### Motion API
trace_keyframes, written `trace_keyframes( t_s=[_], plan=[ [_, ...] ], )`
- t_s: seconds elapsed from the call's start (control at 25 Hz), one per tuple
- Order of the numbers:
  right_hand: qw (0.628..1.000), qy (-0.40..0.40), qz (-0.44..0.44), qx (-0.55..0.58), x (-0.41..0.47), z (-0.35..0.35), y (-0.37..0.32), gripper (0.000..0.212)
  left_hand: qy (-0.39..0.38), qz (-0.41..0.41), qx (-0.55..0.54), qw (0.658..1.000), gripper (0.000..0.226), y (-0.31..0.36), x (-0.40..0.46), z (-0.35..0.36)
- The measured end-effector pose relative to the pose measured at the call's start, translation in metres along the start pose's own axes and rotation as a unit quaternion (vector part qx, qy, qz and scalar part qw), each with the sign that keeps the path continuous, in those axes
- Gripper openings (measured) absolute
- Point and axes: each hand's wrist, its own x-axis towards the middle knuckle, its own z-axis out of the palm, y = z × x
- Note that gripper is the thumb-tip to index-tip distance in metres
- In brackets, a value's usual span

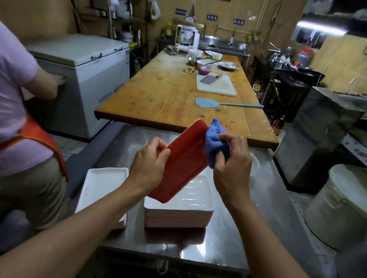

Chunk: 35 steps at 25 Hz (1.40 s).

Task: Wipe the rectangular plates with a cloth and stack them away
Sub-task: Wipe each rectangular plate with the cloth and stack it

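A: Head view, item one — red rectangular plate [181, 159]. Location?

B: Held in the air, tilted steeply, red underside shown to the camera, above the steel surface [271, 216] and over the taller stack of plates [178, 217]. Its left edge is gripped by the left hand [150, 164], fingers curled round the rim.

A: Item two — blue cloth [215, 142]?

B: Bunched and pinched in the right hand [232, 164], pressed against the plate's upper right edge. Both hands are therefore closed on something — neither is free.

A: Item three — other plates?

B: A second, lower pile [104, 187] is noted just left of the tall stack, near the surface's left edge, white faces up.

A: Risks to be recorded?

B: The plate is supported along one edge only. If the cloth is pushed hard against the far side, the plate could be levered out of the grip and dropped onto the stack below; chipping is judged likely. Wetness cannot be told from the view, but a damp rim would make slipping easier.

A: Anything else?

B: A person in an orange apron [10, 120] is standing close on the left, beside the low pile. That pile could be knocked off its edge, or the elbow jogged, if room is not kept.

A: And the stacking?

B: A plate set down askew on the tall stack could make it lean.
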Motion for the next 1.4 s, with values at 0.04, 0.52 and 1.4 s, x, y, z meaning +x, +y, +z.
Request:
trace_keyframes(
  t_s=[0.04,0.52,1.4],
  plan=[
    [1.000,-0.011,-0.023,0.003,0.002,0.005,-0.009,0.032,0.006,-0.003,-0.012,1.000,0.010,0.002,-0.003,-0.007],
    [0.964,-0.132,-0.213,-0.089,0.012,0.032,-0.057,0.055,0.048,-0.077,-0.168,0.982,0.015,0.014,-0.023,-0.052],
    [0.974,-0.115,0.127,0.149,-0.049,0.020,-0.027,0.034,0.121,-0.124,-0.364,0.915,0.018,0.028,-0.016,-0.028]
  ],
)
